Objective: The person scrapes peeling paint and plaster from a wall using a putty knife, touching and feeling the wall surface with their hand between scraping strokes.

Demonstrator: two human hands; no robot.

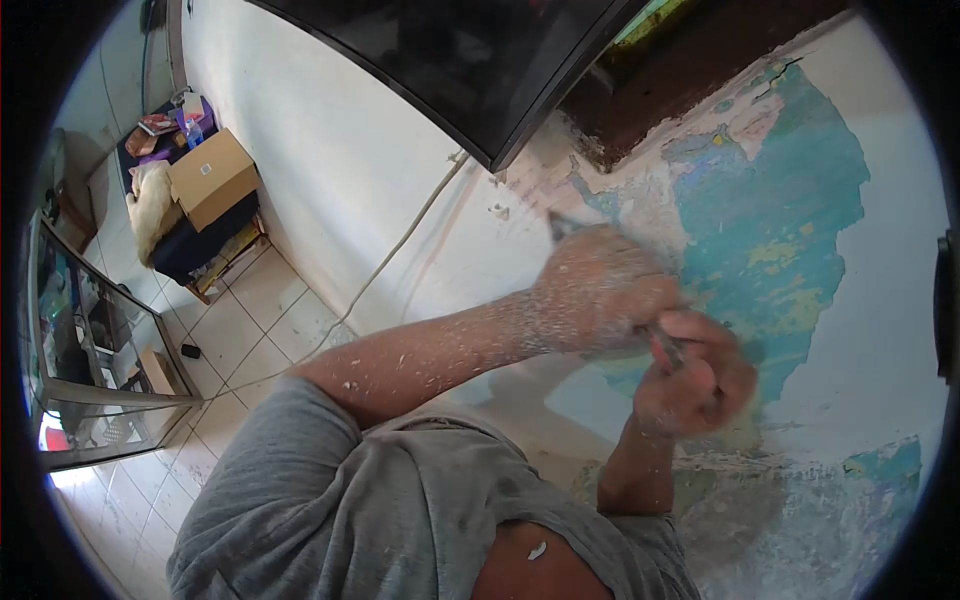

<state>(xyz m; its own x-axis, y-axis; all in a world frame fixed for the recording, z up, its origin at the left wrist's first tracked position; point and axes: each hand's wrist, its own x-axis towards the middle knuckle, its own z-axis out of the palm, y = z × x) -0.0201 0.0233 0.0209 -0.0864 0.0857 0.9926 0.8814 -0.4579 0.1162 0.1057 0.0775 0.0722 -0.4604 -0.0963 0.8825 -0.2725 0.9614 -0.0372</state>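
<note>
Flecked with pale dust, my left hand [598, 285] is wrapped round a scraper [566, 226], whose dark blade shows past the knuckles, close to the wall. My right hand [695, 385] is closed round the handle end, where a reddish part shows between the hands. Both hands are somewhat blurred. Around them, the white wall [880, 290] has a large patch of exposed turquoise paint [780, 230] with ragged edges. Most of the scraper is hidden by my fingers.
A black screen [440, 50] juts out above, near a dark brown frame [650, 95]. A cable [405, 235] runs down the wall. At left are a cardboard box [213, 178], a pale cat [152, 212] on a dark-covered table, and a glass cabinet [120, 395].
</note>
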